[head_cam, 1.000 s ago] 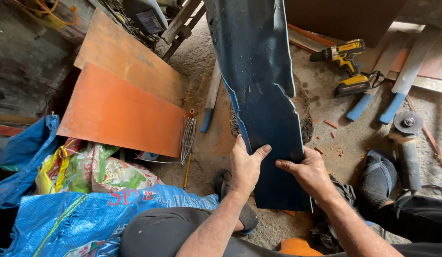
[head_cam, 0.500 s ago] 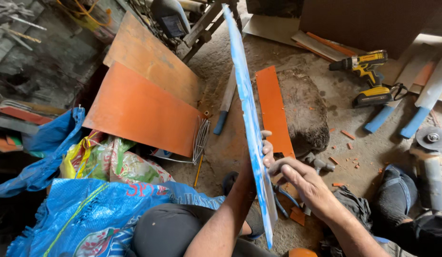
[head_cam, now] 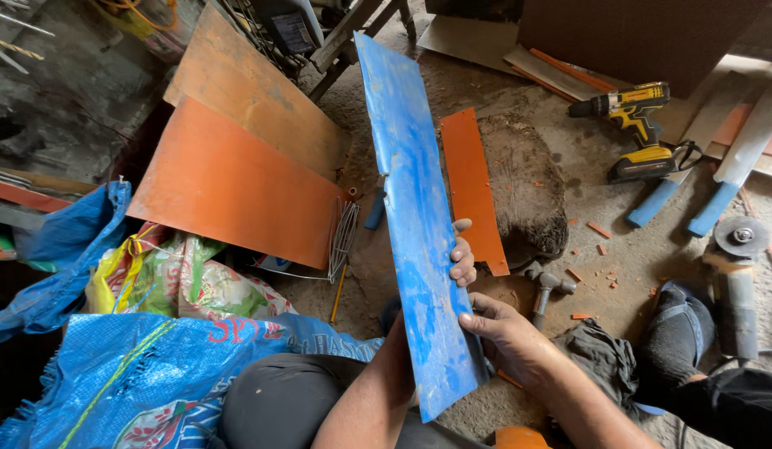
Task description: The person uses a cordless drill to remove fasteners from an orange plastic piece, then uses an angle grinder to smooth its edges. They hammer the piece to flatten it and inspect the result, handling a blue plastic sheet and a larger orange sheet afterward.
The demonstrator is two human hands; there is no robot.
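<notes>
Change: we now see the blue metal strip (head_cam: 419, 224) turned to show its scuffed light-blue face; a second ago it showed a dark face, then stood edge-on
Meaning: we judge the strip is being turned over for inspection, both faces checked
Strip position: centre of the frame, running from the upper middle down to the lower middle, held above the floor
Left hand (head_cam: 461, 258): behind the strip, fingers curled round its right edge, gripping it
Right hand (head_cam: 506, 337): lower centre, thumb and fingers closed on the strip's lower right edge
Orange strip (head_cam: 471, 187): one, on the floor just right of the blue one
Orange sheets (head_cam: 236, 183): two, leaning at upper left
Cordless drill (head_cam: 635, 125): one, upper right
Angle grinder (head_cam: 735, 283): one, right edge
Hammer (head_cam: 545, 291): one, right of centre
Blue woven sack (head_cam: 136, 374): one, lower left
</notes>
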